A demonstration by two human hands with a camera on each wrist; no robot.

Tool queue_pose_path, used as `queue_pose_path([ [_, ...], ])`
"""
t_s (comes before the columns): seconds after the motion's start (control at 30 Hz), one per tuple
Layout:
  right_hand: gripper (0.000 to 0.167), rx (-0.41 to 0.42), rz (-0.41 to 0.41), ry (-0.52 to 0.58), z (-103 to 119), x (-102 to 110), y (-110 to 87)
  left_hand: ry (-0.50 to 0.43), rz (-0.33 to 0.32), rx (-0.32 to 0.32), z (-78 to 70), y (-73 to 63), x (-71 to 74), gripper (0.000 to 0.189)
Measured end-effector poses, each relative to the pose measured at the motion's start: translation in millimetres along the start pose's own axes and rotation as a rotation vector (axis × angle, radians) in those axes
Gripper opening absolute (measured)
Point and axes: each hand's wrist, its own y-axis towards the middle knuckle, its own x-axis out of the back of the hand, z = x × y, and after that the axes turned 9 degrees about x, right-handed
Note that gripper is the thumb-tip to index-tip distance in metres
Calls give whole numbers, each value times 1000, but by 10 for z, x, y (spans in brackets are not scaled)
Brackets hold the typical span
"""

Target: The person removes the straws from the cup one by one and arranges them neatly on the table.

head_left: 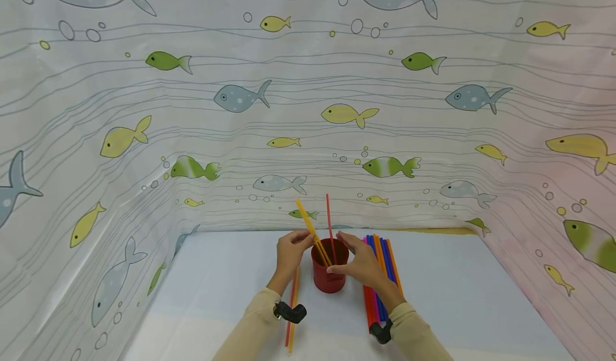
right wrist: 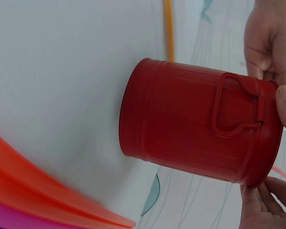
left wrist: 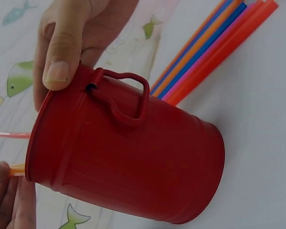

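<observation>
A red metal bucket (head_left: 329, 282) with small wire handles stands upright on the white table. Two yellow straws (head_left: 306, 216) lean in it toward the left, and one red straw (head_left: 329, 211) rises nearly straight from it. My left hand (head_left: 290, 252) pinches the yellow straws close to the rim; its fingertips show at the lower left of the left wrist view. With thumb and fingers, my right hand (head_left: 362, 263) holds the bucket's rim on the right side, the thumb (left wrist: 62, 57) over the near edge. The straws' lower ends are hidden inside the bucket.
To the right lies a row of red, pink, blue and orange straws (head_left: 372, 305), partly under the right forearm. A red straw and a yellow straw (head_left: 291, 334) lie beside the left wrist. A fish-patterned curtain (head_left: 308, 125) surrounds the table's back and sides.
</observation>
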Motion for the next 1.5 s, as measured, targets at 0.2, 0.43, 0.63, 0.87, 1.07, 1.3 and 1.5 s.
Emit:
queue_pose_path([
  [0.2,98,20,-5,-5,3,-7,3,-25,-39,-11,-38,-26,-5,25],
  [0.43,98,34,-6,-20,16,-8,-1,-13,-46,-30,-62,-20,29,25],
  [0.63,97,29,-5,-11,32,-5,-6,-39,-25,-34,-168,-17,74,25],
  [0.87,99,11,-4,-27,63,-1,-7,-63,-25,-60,-324,-10,154,27],
  [1.07,100,14,0,-8,46,-6,-12,-66,-40,-133,-424,-2,236,27],
  [1.3,103,6,4,8,30,-18,-29,-101,-46,-161,-522,11,370,27],
  [1.5,102,2,-3,-15,28,-20,-45,-134,-79,-202,-648,25,510,29],
])
